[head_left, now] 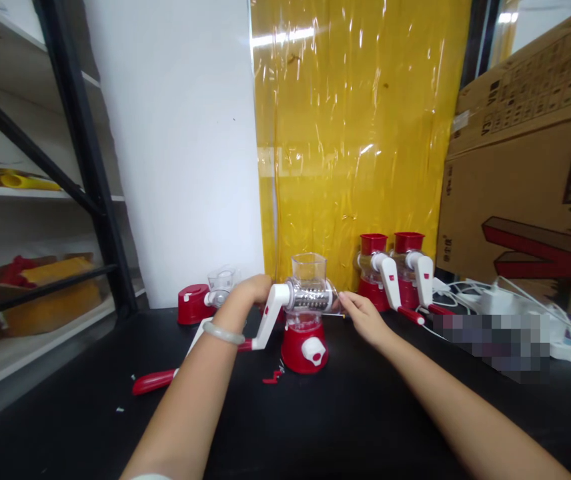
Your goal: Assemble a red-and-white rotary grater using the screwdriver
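Note:
A rotary grater stands upright on the black table, with a red base, a clear hopper, a perforated metal drum and a white crank. My right hand pinches the clear rim at the drum's right end. Just below those fingertips lies a thin rod with a pale tip, its kind unclear. On the far side of the crank is my left hand, bent at the wrist, its fingers hidden. Small red and metallic bits lie by the base.
Two more graters stand at the back right, near tangled white cables and a large cardboard box. Behind my left arm are another red base and a red crank handle. Shelving borders the left.

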A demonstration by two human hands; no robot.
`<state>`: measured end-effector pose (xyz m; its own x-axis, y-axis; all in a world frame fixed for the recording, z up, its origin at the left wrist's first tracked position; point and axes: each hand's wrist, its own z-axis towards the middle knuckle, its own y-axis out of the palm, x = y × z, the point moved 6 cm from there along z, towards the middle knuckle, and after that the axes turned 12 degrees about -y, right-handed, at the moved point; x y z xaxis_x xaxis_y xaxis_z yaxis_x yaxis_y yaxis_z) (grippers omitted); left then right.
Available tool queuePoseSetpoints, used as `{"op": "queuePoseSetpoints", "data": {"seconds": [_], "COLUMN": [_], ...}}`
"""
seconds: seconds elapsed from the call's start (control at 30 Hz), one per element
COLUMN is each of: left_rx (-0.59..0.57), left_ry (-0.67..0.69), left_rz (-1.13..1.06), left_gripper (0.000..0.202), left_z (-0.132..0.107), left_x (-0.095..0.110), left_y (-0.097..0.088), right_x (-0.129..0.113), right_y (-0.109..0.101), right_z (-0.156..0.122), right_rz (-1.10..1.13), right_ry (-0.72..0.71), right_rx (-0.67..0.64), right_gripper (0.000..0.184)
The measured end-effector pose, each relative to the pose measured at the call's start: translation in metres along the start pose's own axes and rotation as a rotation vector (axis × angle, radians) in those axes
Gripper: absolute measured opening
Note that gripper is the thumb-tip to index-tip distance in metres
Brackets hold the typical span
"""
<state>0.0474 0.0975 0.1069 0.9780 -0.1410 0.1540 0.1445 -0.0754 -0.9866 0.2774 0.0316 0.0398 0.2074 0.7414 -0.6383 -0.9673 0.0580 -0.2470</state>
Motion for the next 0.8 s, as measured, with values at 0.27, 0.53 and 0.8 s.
{"op": "queuePoseSetpoints", "data": {"seconds": [0.27, 0.53, 0.8], "left_rx": [0.704, 1.102, 0.849], "left_ry": [0.106, 0.598, 0.674], "left_rz": [-0.237, -0.66, -0.515], "left_gripper": [0.018, 0.005, 0.012], "left_z": [-0.066, -0.115, -0.094], "left_x": [-0.02, 0.024, 0.049], "left_y": [-0.099, -0.108, -0.084], "right_x": [0.001, -0.005, -0.008], "right_y": [0.0, 0.001, 0.001], "right_z": [-0.001, -0.002, -0.002], "right_rz": [0.005, -0.028, -0.061], "right_ry": [0.015, 0.001, 0.0], "right_rx": [-0.008, 0.027, 0.011], "right_gripper": [0.054, 0.055, 0.054]}}
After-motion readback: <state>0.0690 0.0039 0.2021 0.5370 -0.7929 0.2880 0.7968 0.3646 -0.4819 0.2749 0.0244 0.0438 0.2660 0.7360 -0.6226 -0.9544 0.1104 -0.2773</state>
